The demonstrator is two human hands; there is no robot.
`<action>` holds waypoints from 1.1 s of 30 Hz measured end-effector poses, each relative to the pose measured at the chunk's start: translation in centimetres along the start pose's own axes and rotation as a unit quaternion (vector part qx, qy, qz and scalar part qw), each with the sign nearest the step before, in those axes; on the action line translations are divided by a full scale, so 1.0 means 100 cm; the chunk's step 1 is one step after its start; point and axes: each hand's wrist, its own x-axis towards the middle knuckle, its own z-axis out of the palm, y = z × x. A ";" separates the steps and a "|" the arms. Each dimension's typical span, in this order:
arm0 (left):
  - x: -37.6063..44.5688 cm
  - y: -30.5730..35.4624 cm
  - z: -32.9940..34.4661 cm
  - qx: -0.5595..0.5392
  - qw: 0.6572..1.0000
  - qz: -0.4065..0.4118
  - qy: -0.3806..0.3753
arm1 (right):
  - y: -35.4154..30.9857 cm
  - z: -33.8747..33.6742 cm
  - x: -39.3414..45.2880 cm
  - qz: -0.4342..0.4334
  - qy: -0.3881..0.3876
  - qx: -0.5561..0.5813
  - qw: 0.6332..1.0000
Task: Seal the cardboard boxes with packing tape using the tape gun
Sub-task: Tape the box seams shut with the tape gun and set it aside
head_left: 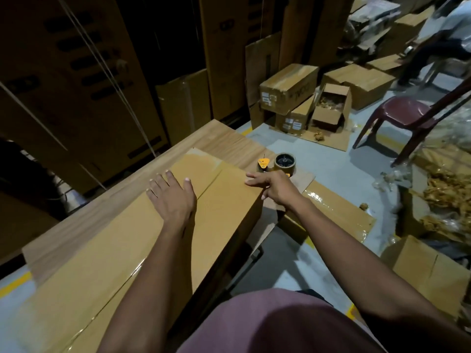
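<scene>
box: long cardboard box (142, 240) lies flat on the table (224, 141), running from near the person out to the far end; centre seam faces up, likely so tape can run straight along it.
seam: glossy strip visible at the far end and along the near part of the seam, looks like tape already down; can't tell whether the whole run is covered.
left hand: left hand (172, 197) lies flat on the box top beside the seam, fingers straight and spread, grip wide, holding nothing; probably pressing the flap down to steady the box.
right hand: right hand (274, 186) at the box's far right edge, fingers extended over the corner, grip loose and empty; reads as a reach toward the tape gun, my guess only.
tape gun: tape gun (277, 163) sits on the table just beyond the right hand, not touched; brown roll and orange part show, handle hidden behind the hand.
hidden: box's near end cut off by the frame; its right side in shadow.
surroundings: more boxes (289, 87) on the floor, one open, plus a maroon chair (405, 110); second person at top right, blurred and cropped.
</scene>
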 end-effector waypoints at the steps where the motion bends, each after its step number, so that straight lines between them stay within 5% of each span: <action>1: -0.001 0.000 0.001 -0.004 1.000 -0.009 0.002 | -0.001 0.001 0.008 -0.012 -0.006 0.001 1.000; 7: -0.014 0.030 -0.008 -0.033 0.996 -0.080 -0.012 | 0.003 -0.003 0.035 0.004 -0.069 0.089 0.994; 10: -0.039 0.066 -0.003 -0.085 0.996 -0.030 0.010 | 0.031 -0.008 0.017 0.037 0.062 0.082 0.994; 13: -0.069 0.108 0.011 -0.149 0.988 0.038 0.023 | 0.063 -0.026 0.005 0.186 0.237 -0.046 0.952; 15: -0.086 0.133 0.022 -0.185 0.978 0.089 0.031 | 0.092 -0.036 0.014 0.325 0.197 -0.049 0.924; 17: -0.098 0.152 0.029 -0.205 0.969 0.137 0.028 | 0.111 -0.034 0.025 0.425 0.107 0.083 0.895; 19: -0.105 0.165 0.033 -0.219 0.960 0.172 0.024 | 0.124 -0.021 0.026 0.456 0.024 0.291 0.841; 22: -0.111 0.175 0.026 -0.279 0.945 0.163 0.043 | 0.131 -0.015 0.026 0.470 -0.059 0.444 0.761; 30: -0.108 0.160 0.000 -0.477 0.872 -0.090 0.059 | 0.078 -0.055 0.039 0.380 -0.153 0.788 0.461; 31: -0.105 0.155 -0.006 -0.495 0.859 -0.116 0.057 | 0.072 -0.058 0.033 0.368 -0.183 0.796 0.444; 33: -0.101 0.149 -0.019 -0.533 0.830 -0.157 0.042 | 0.055 -0.065 0.019 0.335 -0.247 0.780 0.468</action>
